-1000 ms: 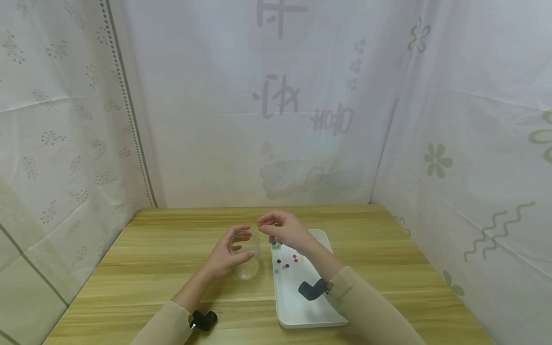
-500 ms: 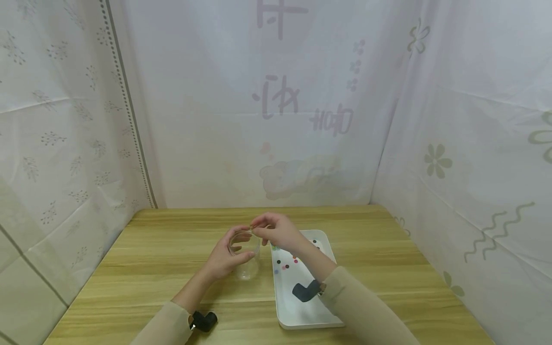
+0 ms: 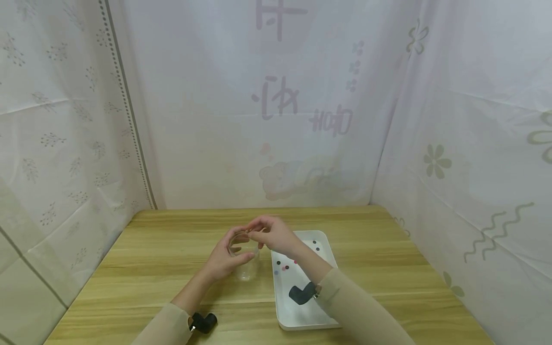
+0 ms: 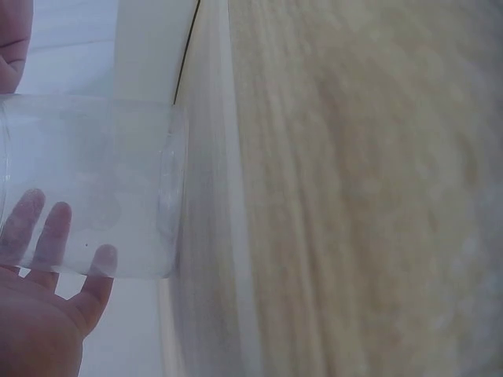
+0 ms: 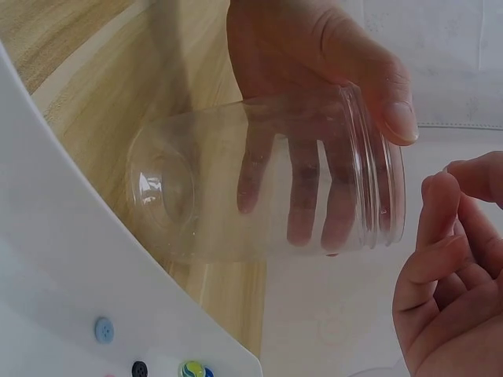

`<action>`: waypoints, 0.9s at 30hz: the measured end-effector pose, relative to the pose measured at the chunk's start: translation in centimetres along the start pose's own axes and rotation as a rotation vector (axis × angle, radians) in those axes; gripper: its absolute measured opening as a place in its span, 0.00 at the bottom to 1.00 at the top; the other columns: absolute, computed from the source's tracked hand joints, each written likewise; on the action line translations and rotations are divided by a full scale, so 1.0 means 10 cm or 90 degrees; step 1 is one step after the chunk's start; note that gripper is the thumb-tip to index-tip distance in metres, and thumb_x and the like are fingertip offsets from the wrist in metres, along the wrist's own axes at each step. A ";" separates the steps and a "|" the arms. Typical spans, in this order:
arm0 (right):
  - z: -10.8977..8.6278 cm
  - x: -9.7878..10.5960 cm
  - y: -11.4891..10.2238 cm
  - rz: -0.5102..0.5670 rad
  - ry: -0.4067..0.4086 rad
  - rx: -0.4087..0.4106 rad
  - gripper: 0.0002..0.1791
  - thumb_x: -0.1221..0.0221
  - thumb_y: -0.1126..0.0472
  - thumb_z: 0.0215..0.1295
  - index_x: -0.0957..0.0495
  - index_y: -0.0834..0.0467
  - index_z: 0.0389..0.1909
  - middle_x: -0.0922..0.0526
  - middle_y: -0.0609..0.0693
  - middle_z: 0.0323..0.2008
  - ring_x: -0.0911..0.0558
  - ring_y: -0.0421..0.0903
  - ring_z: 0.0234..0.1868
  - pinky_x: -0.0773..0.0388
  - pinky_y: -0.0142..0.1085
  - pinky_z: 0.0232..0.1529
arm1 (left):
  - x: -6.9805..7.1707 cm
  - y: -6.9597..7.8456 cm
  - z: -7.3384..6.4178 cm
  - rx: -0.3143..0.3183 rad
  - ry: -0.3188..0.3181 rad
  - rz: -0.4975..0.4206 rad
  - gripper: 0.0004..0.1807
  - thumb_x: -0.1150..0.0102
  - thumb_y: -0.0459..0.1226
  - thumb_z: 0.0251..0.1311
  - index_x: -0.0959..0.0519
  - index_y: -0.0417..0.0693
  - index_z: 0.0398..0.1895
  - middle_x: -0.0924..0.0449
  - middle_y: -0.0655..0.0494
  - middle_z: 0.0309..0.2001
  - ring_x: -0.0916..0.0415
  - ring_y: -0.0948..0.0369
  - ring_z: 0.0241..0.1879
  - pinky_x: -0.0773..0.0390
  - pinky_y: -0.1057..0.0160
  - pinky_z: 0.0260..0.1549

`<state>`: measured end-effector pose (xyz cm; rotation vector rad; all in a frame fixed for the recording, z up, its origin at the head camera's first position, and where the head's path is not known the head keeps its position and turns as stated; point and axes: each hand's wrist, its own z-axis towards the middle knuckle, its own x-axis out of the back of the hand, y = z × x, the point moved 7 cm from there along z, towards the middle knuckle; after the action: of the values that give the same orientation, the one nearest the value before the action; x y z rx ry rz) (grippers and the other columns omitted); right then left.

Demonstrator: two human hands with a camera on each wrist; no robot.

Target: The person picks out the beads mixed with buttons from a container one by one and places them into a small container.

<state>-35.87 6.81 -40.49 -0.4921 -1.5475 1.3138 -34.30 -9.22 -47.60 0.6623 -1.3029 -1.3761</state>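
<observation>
An uncapped clear plastic jar (image 3: 247, 272) stands upright on the wooden table. My left hand (image 3: 222, 258) grips its upper part, thumb on one side and fingers spread behind; the right wrist view shows those fingers through the see-through wall, below the threaded rim (image 5: 376, 169). Right over the jar's mouth is my right hand (image 3: 277, 235), thumb and forefinger pinched together. Only a pale sliver shows between these fingertips (image 5: 442, 188), so I cannot tell what the tiny thing is. The other right fingers are curled.
Right of the jar lies a white tray (image 3: 297, 309), partly under my right forearm. It holds several small buttons, among them a light blue button (image 5: 104, 330) and a black button (image 5: 140, 369), plus a swirled marble (image 5: 192, 370). Patterned curtains (image 3: 207, 120) enclose the table.
My right hand has moved left from beside the jar to above its mouth, still pinching the tiny thing. The left hand and jar have stayed in place.
</observation>
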 end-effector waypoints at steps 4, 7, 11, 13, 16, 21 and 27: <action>0.00 -0.01 0.00 -0.002 0.002 0.000 0.11 0.34 0.57 0.76 0.12 0.51 0.55 0.11 0.48 0.44 0.14 0.46 0.31 0.22 0.34 0.33 | 0.00 0.00 -0.01 0.000 0.000 0.001 0.37 0.27 0.39 0.68 0.31 0.52 0.78 0.23 0.46 0.74 0.27 0.42 0.74 0.28 0.30 0.73; 0.00 -0.02 0.00 -0.005 0.003 0.000 0.11 0.35 0.57 0.77 0.12 0.51 0.55 0.11 0.48 0.44 0.14 0.45 0.32 0.22 0.34 0.33 | 0.01 0.01 -0.01 -0.005 0.000 0.006 0.37 0.27 0.39 0.68 0.32 0.51 0.78 0.23 0.45 0.74 0.27 0.41 0.74 0.28 0.30 0.72; 0.00 -0.03 0.00 -0.008 0.004 0.000 0.11 0.35 0.57 0.77 0.13 0.51 0.55 0.12 0.48 0.44 0.14 0.45 0.31 0.22 0.34 0.33 | 0.00 0.01 -0.02 -0.008 -0.002 0.004 0.37 0.27 0.40 0.69 0.32 0.51 0.78 0.24 0.44 0.74 0.27 0.40 0.74 0.28 0.30 0.72; 0.00 -0.04 0.00 -0.009 0.003 0.002 0.11 0.35 0.57 0.77 0.13 0.51 0.55 0.12 0.48 0.44 0.14 0.45 0.31 0.21 0.33 0.33 | 0.00 0.00 -0.02 -0.008 -0.004 0.003 0.37 0.27 0.40 0.69 0.32 0.51 0.78 0.24 0.44 0.75 0.27 0.41 0.74 0.28 0.30 0.73; 0.01 -0.06 -0.01 -0.007 -0.001 0.009 0.11 0.35 0.58 0.77 0.13 0.52 0.55 0.12 0.48 0.44 0.14 0.45 0.31 0.19 0.34 0.33 | 0.01 0.01 -0.02 -0.013 -0.004 0.005 0.37 0.27 0.39 0.69 0.32 0.51 0.78 0.23 0.44 0.74 0.27 0.41 0.74 0.28 0.30 0.72; 0.02 -0.07 -0.01 -0.005 -0.003 0.015 0.10 0.35 0.58 0.77 0.13 0.53 0.55 0.12 0.50 0.45 0.15 0.45 0.31 0.20 0.35 0.33 | 0.01 0.01 -0.02 -0.013 0.000 0.009 0.37 0.27 0.39 0.69 0.32 0.51 0.78 0.23 0.46 0.74 0.26 0.43 0.73 0.26 0.31 0.72; 0.01 -0.05 0.02 0.006 0.006 0.000 0.14 0.33 0.54 0.76 0.14 0.51 0.58 0.14 0.51 0.57 0.14 0.48 0.37 0.19 0.35 0.35 | 0.01 0.02 -0.03 -0.012 0.002 0.005 0.37 0.27 0.40 0.69 0.31 0.52 0.78 0.23 0.46 0.74 0.26 0.43 0.73 0.26 0.31 0.71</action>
<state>-35.77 6.42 -40.88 -0.5064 -1.5391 1.3170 -34.02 -9.34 -47.49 0.6445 -1.2873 -1.3794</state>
